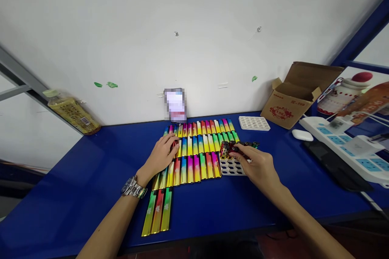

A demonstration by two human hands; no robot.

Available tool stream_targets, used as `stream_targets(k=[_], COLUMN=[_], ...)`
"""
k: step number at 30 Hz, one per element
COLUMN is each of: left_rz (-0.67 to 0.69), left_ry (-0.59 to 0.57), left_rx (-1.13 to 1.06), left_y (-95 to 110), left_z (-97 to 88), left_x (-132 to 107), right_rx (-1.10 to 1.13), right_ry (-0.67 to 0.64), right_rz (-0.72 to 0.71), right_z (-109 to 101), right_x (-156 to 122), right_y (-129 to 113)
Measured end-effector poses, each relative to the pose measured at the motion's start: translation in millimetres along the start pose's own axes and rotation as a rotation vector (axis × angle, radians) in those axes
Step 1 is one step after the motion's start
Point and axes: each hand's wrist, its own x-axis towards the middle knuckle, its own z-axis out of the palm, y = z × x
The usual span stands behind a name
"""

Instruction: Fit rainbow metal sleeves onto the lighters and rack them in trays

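Observation:
Rows of shiny rainbow-coloured lighters [190, 168] lie side by side on the blue table. My left hand [161, 150], with a metal watch at its wrist, rests over the left end of the middle row, its fingers stretched out on the lighters there. At the right end of the rows, my right hand [255, 164] pinches a dark-topped lighter [234, 150] over a white tray with holes [229, 168]. Several lighters stand upright in the back of that tray, partly hidden by the hand. Three more lighters [157, 212] lie together near the front edge.
A second white holed tray [254, 123] lies at the back. Behind the rows a phone [175, 106] leans on the wall. To the right are an open cardboard box [285, 103], a white earbud case [302, 135], a dark tablet [334, 166] and a power strip [346, 149]. A yellow bottle [73, 113] leans at left.

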Motion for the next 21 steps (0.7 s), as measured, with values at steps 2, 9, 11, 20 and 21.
stream_targets(k=[2, 9, 11, 20, 21], left_rz=[0.005, -0.015, -0.016, -0.015, -0.016], left_ry=[0.007, -0.023, -0.025, -0.01, -0.011], left_rx=[0.001, 0.004, 0.003, -0.003, -0.001], left_y=[0, -1, 0, 1, 1], left_z=[0.1, 0.3, 0.4, -0.2, -0.1], left_x=[0, 0, 0, 0, 0], right_rx=[-0.05, -0.175, -0.043, -0.01, -0.019], right_ry=[-0.008, 0.075, -0.215, -0.755, -0.766], right_rz=[0.033, -0.033, -0.256, -0.49, -0.472], right_z=[0, -4, -1, 44, 47], right_x=[-1, -9, -11, -24, -24], right_y=[-2, -32, -53, -130, -132])
